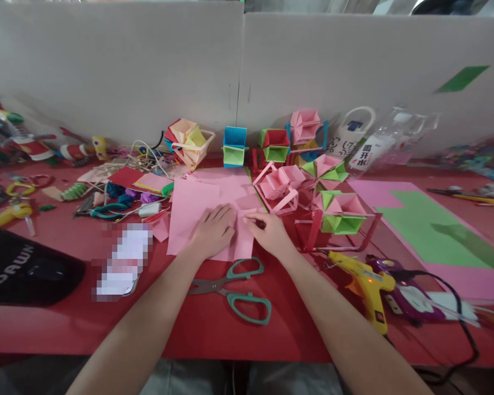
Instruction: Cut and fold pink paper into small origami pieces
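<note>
The left hand (214, 231) lies flat, palm down and fingers extended, on a thin rectangular sheet of pink paper (189, 211) on the red table (294, 337). The right hand (269, 233) is just beside it, apart from it, at the sheet's right-hand part; its thumb and forefinger tips come close together there, but whether they pinch the paper I cannot tell. More pink paper lies beneath and beyond the sheet.

On the person's side of the hands, between the forearms, lie metal scissors with grey-green looped handles (214, 287), blades pointing left. Left of the left hand is a phone with a blurred bright screen (125, 260), and farther left a black cylindrical container lettered DAWN (33, 271).

Just beyond the right hand stands a pink folded-paper wheel in a pink frame (282, 184); to its right is a pink-and-green folded-paper wheel in a red frame (341, 213). Right of the right forearm lies a yellow plastic glue gun (360, 273), near a purple-and-white device (422, 303). Well to the right of the hands, a flat green paper sheet (440, 225) rests on pink paper.
</note>
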`<move>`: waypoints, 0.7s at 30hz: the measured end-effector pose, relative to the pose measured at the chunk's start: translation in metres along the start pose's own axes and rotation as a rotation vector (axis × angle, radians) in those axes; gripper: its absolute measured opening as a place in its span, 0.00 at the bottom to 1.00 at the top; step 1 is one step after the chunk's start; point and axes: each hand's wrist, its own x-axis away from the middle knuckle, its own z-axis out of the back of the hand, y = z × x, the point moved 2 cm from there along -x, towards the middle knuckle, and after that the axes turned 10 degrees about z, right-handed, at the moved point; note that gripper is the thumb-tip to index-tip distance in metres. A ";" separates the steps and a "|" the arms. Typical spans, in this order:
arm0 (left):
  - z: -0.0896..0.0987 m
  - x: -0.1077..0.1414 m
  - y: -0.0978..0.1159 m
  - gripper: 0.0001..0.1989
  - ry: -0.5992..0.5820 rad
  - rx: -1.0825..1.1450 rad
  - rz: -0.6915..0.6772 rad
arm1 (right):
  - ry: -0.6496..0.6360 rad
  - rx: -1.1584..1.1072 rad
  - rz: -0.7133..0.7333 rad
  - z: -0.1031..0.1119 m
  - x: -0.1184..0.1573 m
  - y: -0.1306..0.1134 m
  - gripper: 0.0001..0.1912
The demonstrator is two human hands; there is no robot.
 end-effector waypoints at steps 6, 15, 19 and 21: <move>0.003 0.000 0.002 0.28 -0.015 -0.015 -0.017 | -0.039 0.035 -0.015 0.000 0.000 0.006 0.09; 0.004 0.000 0.002 0.27 -0.020 -0.005 -0.010 | -0.097 0.111 0.065 -0.001 0.001 0.001 0.09; 0.004 0.000 0.003 0.27 -0.031 -0.004 -0.007 | -0.096 0.129 0.062 0.000 0.003 -0.003 0.10; 0.004 0.000 0.002 0.27 -0.032 -0.009 -0.009 | -0.095 0.138 0.062 0.000 0.004 -0.004 0.10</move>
